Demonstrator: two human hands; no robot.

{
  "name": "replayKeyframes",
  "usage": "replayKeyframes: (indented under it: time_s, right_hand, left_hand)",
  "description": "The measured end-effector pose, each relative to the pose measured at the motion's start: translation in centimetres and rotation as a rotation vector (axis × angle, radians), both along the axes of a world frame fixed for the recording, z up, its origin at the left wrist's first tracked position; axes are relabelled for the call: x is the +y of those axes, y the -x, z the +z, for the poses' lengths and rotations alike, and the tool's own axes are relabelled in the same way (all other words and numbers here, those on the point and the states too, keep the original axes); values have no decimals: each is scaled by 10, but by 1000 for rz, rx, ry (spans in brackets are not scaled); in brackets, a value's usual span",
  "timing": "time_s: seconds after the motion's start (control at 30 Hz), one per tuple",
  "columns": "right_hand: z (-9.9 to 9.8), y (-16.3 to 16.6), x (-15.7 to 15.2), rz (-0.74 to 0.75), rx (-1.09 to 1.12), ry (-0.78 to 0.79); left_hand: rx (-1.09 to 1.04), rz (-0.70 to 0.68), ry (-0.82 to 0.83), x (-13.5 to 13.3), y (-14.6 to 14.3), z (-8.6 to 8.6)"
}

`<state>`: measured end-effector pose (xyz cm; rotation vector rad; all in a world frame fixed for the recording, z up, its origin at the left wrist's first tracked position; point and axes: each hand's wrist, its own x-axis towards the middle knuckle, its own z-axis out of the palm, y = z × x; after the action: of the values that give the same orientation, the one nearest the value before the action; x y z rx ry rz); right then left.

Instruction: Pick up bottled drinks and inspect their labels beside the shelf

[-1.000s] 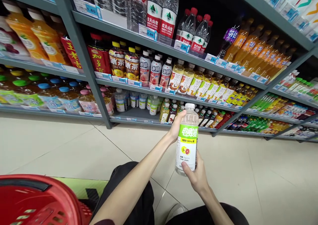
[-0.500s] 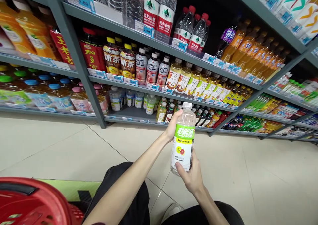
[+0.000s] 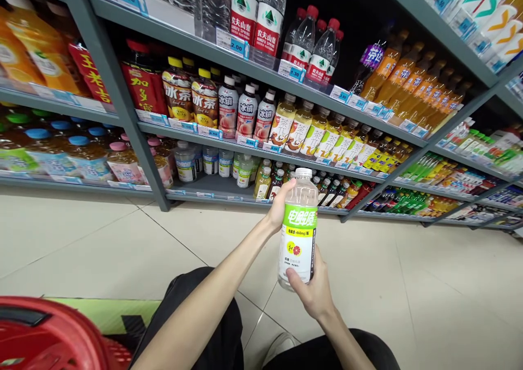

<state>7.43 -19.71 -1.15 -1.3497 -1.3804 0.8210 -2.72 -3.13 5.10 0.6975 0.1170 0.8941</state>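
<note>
A clear drink bottle (image 3: 298, 229) with a white cap and a green, yellow and white label stands nearly upright between my hands, its printed front turned toward me. My left hand (image 3: 280, 206) grips its upper left side, the thumb near the neck and the other fingers hidden behind it. Lower down, my right hand (image 3: 314, 288) wraps round the base from the right, thumb pressed across the label's bottom edge. Beyond the bottle, similar green-labelled bottles (image 3: 244, 171) stand on the bottom shelf (image 3: 204, 187).
A grey shelf unit (image 3: 118, 92) full of drinks runs across the view. Large water bottles (image 3: 269, 18) stand on a higher shelf. At lower left is a red shopping basket (image 3: 53, 326) beside my knee, above a light green floor strip (image 3: 102, 313). Pale floor tiles (image 3: 134, 244) lie below.
The view has shifted slightly, so the shelves sit a little further left. Both hands keep the same hold on the bottle, which stays upright between them.
</note>
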Motion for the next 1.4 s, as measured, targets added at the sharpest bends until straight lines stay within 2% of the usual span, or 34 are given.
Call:
replayKeyframes:
  time_s: [0.2, 0.27, 0.43, 0.6, 0.7, 0.8, 0.93, 1.0, 1.07, 1.2, 1.3, 1.4]
  right_hand:
    - [2, 6, -5, 111, 304, 8]
    - [0, 9, -7, 160, 415, 58]
    - [-3, 20, -12, 438, 675, 210]
    - [-3, 21, -14, 551, 780, 307]
    - [-3, 20, -12, 463, 768, 348]
    - [-3, 17, -6, 215, 691, 303]
    - [-3, 10, 2, -101, 406, 138]
    - [-4, 5, 3, -153, 312, 120]
    - [-5, 1, 0, -143, 339, 135]
    - [-6, 1, -10, 16, 691, 249]
    - [-9, 10, -17, 280, 1012, 305]
    - [-17, 21, -15, 560, 1168, 341]
  left_hand:
    - [-58, -8, 42, -2, 3, 4]
    - [-132, -6, 82, -5, 4, 6]
    - [-261, -38, 213, -12, 6, 10]
    - [-239, -57, 164, -8, 11, 13]
    - [-200, -43, 103, -1, 18, 13]
    - [-177, 23, 67, 6, 23, 10]
    - [-98, 149, 101, 10, 17, 5]
    - [-42, 196, 137, 11, 11, 1]
    - [-3, 205, 167, 11, 5, -3]
    - [-69, 61, 187, 7, 4, -3]
    - [-161, -55, 198, -3, 9, 6]
    - [-196, -69, 220, -12, 15, 16]
